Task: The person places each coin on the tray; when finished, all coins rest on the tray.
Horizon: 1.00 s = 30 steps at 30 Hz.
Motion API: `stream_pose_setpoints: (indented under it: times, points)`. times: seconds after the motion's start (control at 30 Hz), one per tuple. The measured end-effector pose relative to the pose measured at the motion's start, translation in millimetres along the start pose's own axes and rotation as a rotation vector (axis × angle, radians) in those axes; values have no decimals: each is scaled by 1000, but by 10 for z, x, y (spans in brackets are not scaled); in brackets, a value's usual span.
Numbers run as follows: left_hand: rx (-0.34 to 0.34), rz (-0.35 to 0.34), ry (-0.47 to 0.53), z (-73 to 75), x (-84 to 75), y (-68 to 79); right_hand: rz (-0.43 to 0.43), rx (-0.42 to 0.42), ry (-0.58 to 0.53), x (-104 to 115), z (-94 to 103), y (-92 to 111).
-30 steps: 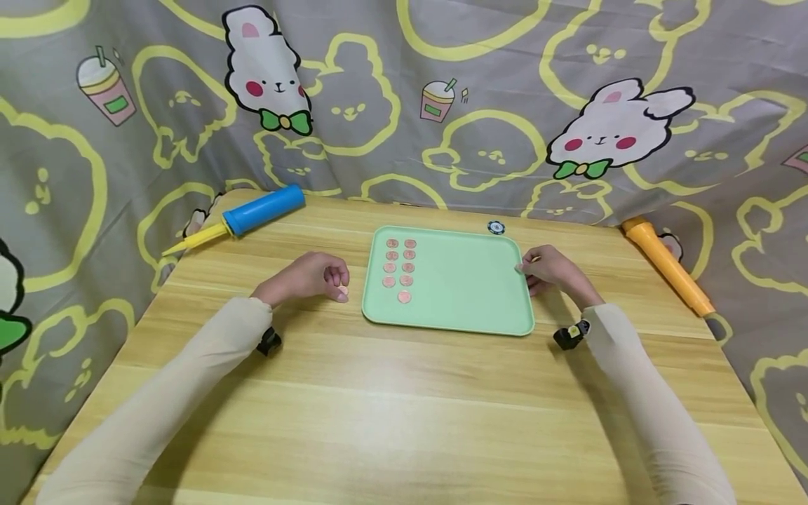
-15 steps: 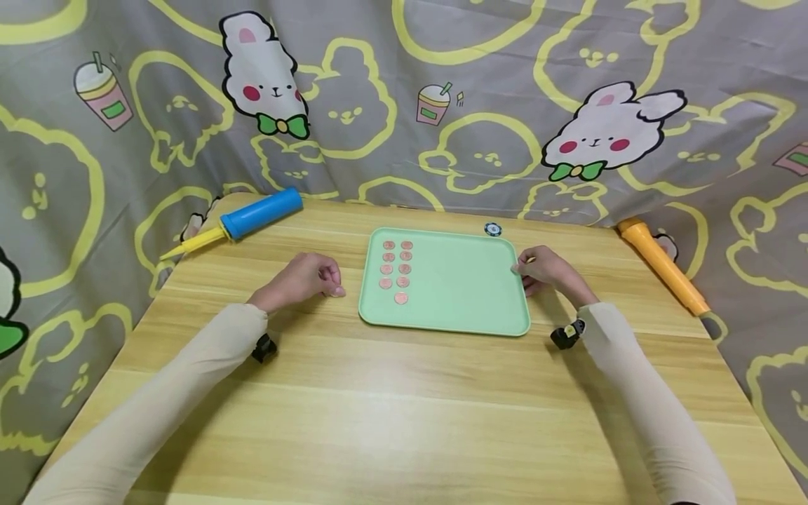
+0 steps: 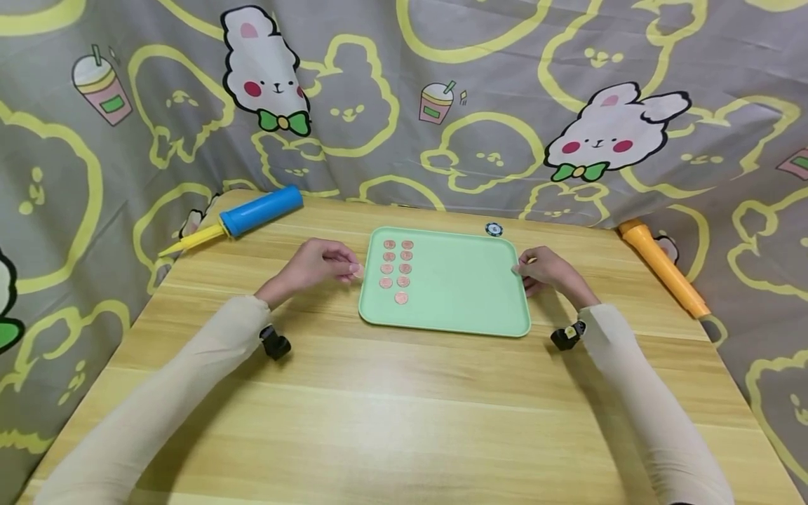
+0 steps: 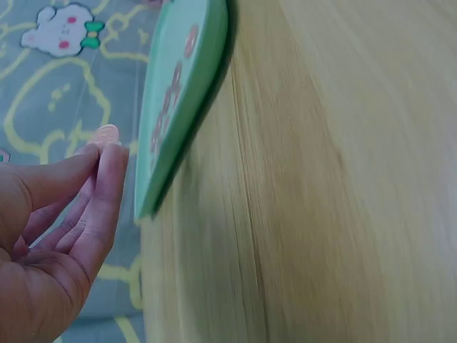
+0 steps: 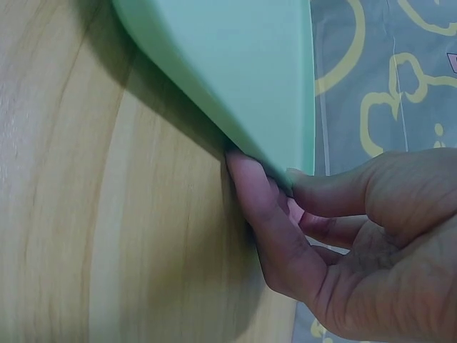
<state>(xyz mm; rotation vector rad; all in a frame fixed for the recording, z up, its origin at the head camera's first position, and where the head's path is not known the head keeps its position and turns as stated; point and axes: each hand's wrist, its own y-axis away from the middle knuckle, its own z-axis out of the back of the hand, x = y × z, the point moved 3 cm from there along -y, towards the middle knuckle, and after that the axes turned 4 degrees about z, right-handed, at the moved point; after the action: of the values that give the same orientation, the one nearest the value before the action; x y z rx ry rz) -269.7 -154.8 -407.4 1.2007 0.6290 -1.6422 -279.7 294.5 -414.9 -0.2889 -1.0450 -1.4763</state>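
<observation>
A pale green tray lies on the wooden table, with several copper-coloured coins set out in two columns on its left part. Just outside the tray's left rim, my left hand pinches another coin between thumb and fingertips; the left wrist view shows its upper part above the fingers. My right hand holds the tray's right edge. In the right wrist view, its thumb rests on the rim while the index finger lies against the outer side.
A blue and yellow hand pump lies at the back left. Behind the tray is a blue and white poker chip. An orange flashlight-shaped object lies along the right edge. A patterned grey curtain hangs behind the table.
My left hand has moved right and slightly away from me, bringing its coin to the tray's left rim. The right hand stays at the tray's right edge.
</observation>
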Motion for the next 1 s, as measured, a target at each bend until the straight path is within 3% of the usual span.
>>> stream_pose_setpoints:
  times: [0.3,0.6,1.0]
  points:
    - [50,88,3,-113,-25,-111,14,2,-13,11,-13,1]
    - [134,7,-77,-374,-109,-82,6,7,-7,0,-8,15]
    - [144,-57,-246,-537,-124,-84,20,22,-3,-10,-8,1]
